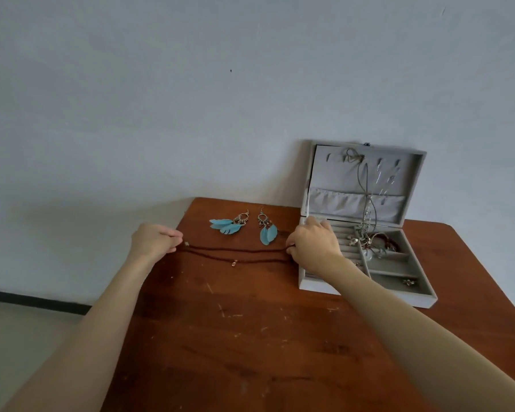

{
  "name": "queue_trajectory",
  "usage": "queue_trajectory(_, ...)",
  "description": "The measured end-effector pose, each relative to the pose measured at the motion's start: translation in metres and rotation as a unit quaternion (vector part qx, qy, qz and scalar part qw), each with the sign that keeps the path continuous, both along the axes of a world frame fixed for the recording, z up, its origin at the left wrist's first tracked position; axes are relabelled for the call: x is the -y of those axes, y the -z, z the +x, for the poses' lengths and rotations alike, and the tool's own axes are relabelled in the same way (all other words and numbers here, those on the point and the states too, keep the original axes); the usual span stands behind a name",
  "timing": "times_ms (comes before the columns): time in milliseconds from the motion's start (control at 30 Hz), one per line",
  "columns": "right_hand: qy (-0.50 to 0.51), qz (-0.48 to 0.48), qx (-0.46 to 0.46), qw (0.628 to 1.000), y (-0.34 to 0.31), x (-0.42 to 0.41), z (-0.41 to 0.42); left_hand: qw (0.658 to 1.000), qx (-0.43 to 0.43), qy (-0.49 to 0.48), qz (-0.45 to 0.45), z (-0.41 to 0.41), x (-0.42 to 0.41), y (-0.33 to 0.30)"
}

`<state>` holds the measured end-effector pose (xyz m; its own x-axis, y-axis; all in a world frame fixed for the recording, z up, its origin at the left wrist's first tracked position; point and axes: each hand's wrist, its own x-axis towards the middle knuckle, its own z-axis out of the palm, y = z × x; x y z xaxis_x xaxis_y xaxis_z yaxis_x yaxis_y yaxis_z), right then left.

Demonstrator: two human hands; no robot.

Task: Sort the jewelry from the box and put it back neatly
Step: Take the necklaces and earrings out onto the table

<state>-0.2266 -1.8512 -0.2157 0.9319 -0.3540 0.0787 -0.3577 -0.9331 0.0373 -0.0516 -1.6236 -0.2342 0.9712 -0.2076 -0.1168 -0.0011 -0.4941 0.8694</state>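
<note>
Dark beaded necklace (238, 254) stretched flat; grey jewelry box (366, 257) open, contents tangled.

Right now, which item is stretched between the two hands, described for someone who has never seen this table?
On the wooden table, left of the open grey jewelry box, a dark brown beaded necklace runs between both hands. Unlike the blue feather earrings behind it, it is one long, thin doubled strand.

Scratched, glossy wooden table (250, 337) — grey velvety-matt jewelry box (366, 298) — feather earrings (229, 226) with metal hoops.
</note>
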Motion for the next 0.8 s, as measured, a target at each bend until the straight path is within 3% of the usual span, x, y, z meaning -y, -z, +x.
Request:
queue_trajectory(167,-0.015,0.003,-0.001,1.0,0.001,0.0,-0.002,0.994,0.065,-0.001,0.087,-0.01,0.003,-0.007)
queue_trajectory(300,-0.025,0.122,0.099,0.987,-0.005,0.004,-0.02,0.983,0.136,0.018,0.124,-0.033,0.012,-0.019)
queue_trajectory(567,0.036,0.237,0.193,0.952,-0.035,0.04,-0.064,0.949,0.242,0.194,0.062,-0.098,0.082,-0.04)
queue_trajectory(800,0.124,0.246,0.285,0.918,-0.046,0.096,-0.069,0.933,0.235,0.272,0.008,-0.133,0.17,-0.057)
